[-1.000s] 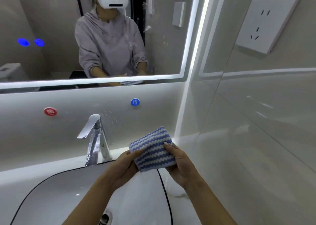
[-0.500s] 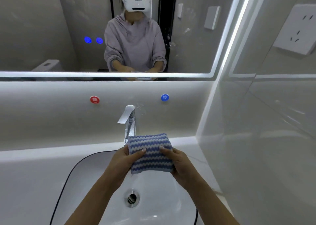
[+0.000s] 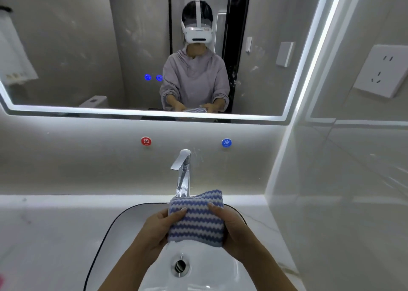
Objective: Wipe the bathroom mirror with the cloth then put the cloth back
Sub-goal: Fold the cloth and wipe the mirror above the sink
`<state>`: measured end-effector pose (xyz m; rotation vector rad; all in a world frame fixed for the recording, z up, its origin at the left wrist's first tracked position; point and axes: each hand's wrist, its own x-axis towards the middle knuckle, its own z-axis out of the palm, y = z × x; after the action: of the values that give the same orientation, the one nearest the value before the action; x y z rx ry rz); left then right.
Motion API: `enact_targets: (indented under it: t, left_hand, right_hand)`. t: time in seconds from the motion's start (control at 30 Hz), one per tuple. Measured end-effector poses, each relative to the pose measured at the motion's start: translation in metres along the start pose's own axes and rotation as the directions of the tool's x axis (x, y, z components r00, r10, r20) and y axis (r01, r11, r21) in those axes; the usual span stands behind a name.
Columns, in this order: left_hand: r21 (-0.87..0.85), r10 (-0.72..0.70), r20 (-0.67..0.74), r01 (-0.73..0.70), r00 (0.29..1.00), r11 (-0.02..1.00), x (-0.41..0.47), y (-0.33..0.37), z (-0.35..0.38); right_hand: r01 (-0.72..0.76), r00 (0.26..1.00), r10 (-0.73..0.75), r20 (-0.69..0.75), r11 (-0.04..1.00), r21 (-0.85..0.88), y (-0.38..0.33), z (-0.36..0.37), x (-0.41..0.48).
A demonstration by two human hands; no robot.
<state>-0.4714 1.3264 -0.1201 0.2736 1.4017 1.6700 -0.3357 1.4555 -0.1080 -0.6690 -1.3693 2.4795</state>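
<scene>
both forearms reach forward from the lower edge of the view and meet over the white oval basin with a thin black rim (image 3: 103,233), holding between them a folded, nubbly cloth with blue and white zigzag stripes (image 3: 195,220). the left hand (image 3: 157,228) grips the cloth's left edge, its thumb laid across the top face near the upper left corner and its fingers curled under, out of sight. the right hand (image 3: 233,231) mirrors it on the right edge, thumb on top by the upper right corner, fingers wrapped beneath. the cloth is held roughly level, lifted clear of the basin, above the round chrome drain (image 3: 180,266) and in front of the base of the tall chrome tap (image 3: 183,175), whose lower part it hides. on the pale wall behind the tap sit a round red button (image 3: 146,141) and a round blue button (image 3: 226,142). above them hangs the wide mirror with a lit white border (image 3: 66,47), well apart from the cloth; smears show on its glass. a white wall socket (image 3: 382,69) is on the right wall
</scene>
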Motion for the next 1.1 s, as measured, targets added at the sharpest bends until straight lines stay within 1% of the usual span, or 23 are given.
enact_targets:
  t: [0.07, 0.17, 0.33, 0.5, 0.73, 0.93, 1.1]
  left_hand:
    - [0.006, 0.038, -0.022, -0.038, 0.999, 0.999, -0.007, -0.002, 0.007]
    - [-0.003, 0.069, -0.05, -0.07, 0.996, 0.998, -0.019, -0.008, 0.019]
    - [-0.001, 0.1, -0.094, -0.1, 0.991, 0.995, -0.042, -0.021, 0.031]
    - [-0.001, 0.113, -0.162, -0.115, 0.98, 0.993, -0.067, -0.03, 0.025]
    - [-0.011, 0.157, -0.238, -0.165, 0.958, 0.986, -0.092, -0.023, -0.004]
    - [-0.034, 0.194, -0.263, -0.21, 0.945, 0.977, -0.104, -0.009, -0.046]
    - [-0.034, 0.212, -0.25, -0.227, 0.945, 0.973, -0.112, 0.016, -0.101]
  right_hand:
    - [-0.009, 1.0, 0.009, -0.002, 1.0, -0.012, 0.0, -0.003, -0.006]
    - [0.017, 1.0, -0.017, 0.013, 1.0, -0.016, 0.0, -0.008, -0.017]
    - [0.005, 1.0, -0.004, 0.018, 0.999, -0.042, 0.005, -0.015, -0.037]
    - [-0.014, 0.998, 0.017, 0.056, 0.999, -0.052, 0.017, -0.007, -0.051]
    - [-0.003, 0.996, 0.006, 0.092, 0.999, -0.037, 0.035, 0.025, -0.053]
    - [0.025, 0.998, -0.022, 0.053, 0.999, -0.045, 0.053, 0.073, -0.04]
    - [0.041, 0.999, -0.041, -0.005, 0.999, -0.018, 0.07, 0.135, -0.022]
